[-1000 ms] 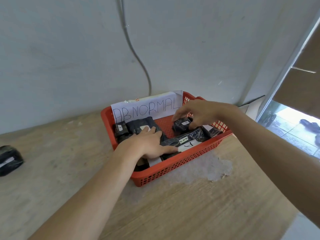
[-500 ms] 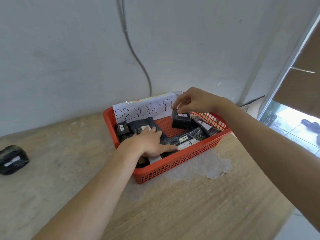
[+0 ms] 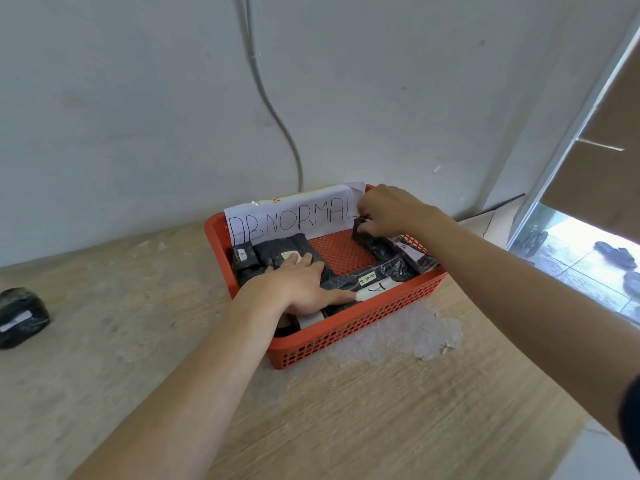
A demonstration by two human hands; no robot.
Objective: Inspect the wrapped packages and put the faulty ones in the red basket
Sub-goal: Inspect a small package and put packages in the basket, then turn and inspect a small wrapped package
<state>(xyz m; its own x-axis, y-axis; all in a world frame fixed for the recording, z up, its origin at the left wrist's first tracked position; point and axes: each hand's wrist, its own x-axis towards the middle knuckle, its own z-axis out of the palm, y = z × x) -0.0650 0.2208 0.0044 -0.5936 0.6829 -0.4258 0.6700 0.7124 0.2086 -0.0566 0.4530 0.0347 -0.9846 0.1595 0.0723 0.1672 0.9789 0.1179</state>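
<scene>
Wooden table (image 3: 363, 427) meets a white wall (image 3: 138, 98), and both hands are busy at its far end. The right hand (image 3: 393, 213) has curled fingers and pinches the top of a small black wrapped package (image 3: 369, 237), holding it up on end, likely to tuck it into the back corner. The left hand (image 3: 301, 287) lies flat, fingers straight, on the bigger black packages (image 3: 270, 249), probably so they do not slide. All of these are inside the red basket (image 3: 346, 341). Just behind the right fingers stands a paper sign (image 3: 294, 220) saying ABNORMAL, which tells what belongs here. Far to the left of the left fingers, a lone wrapped package (image 3: 20, 317) lies outside the basket, maybe not checked yet.
</scene>
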